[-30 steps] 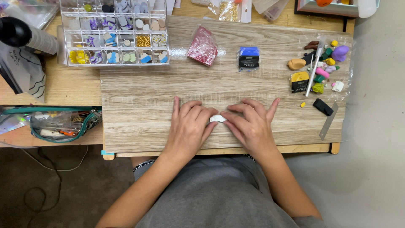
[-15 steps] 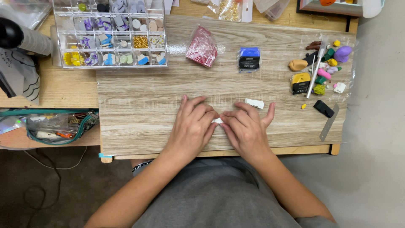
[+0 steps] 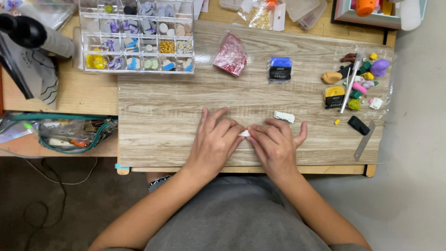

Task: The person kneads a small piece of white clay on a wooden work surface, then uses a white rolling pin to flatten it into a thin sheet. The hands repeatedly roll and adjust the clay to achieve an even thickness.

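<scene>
A person seated at the near edge of a wood-grain work board (image 3: 176, 116) presses a small white lump of clay (image 3: 244, 133) between the fingertips of both hands; the left hand (image 3: 214, 142) lies palm down with its fingers spread and only the tips closing on the lump, and the right hand (image 3: 275, 145) meets it from the other side, fingers curled in and thumb held out, so each has only a light pinch on the piece. By the look of it the shaping is at an early stage: the lump shows no clear form, and a second white piece (image 3: 284, 116) lies untouched just beyond the right hand. Farther right, a metal blade (image 3: 364, 141), a black block (image 3: 358, 125) and a cluster of small coloured clay pieces (image 3: 360, 76) sit unused. Toward the far side lie a blue-and-black clay packet (image 3: 280, 69) and a red bag (image 3: 230, 55), and at the far left stands a clear compartment box of beads (image 3: 137, 37)
</scene>
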